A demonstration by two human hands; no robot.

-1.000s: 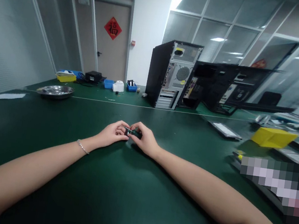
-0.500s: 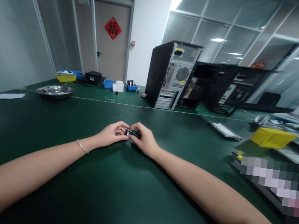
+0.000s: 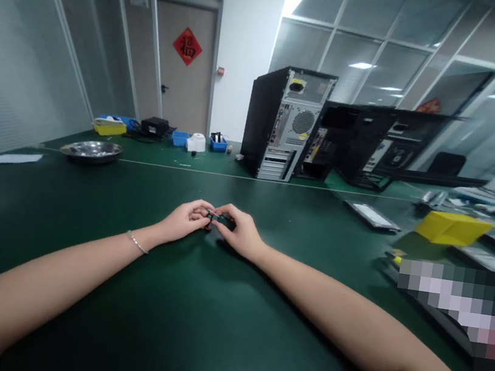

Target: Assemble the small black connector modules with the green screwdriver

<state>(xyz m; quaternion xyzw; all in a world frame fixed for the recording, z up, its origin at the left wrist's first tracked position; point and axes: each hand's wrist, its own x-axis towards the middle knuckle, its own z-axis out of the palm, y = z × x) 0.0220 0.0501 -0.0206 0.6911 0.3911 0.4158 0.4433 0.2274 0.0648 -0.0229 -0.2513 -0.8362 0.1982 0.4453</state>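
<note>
My left hand (image 3: 187, 218) and my right hand (image 3: 241, 232) meet over the middle of the green table (image 3: 218, 329). Between their fingertips is a small dark part with a thin metal strip (image 3: 212, 212); its exact kind is too small to tell. Both hands are closed on it, the left with curled fingers, the right in a pinch of thumb and forefinger. Fingers hide much of the part. A silvery bracelet (image 3: 137, 242) circles my left wrist.
Computer cases (image 3: 286, 126) stand at the back. A metal bowl (image 3: 90, 152) sits far left. Right of my hands lie a flat drive-like unit (image 3: 372, 216) and a yellow bin (image 3: 453, 230). A pixelated patch covers the right edge. A pale line crosses the table.
The small part has turned slightly between my fingers, and its bright face shows less now. Both arms stay nearly in place.
</note>
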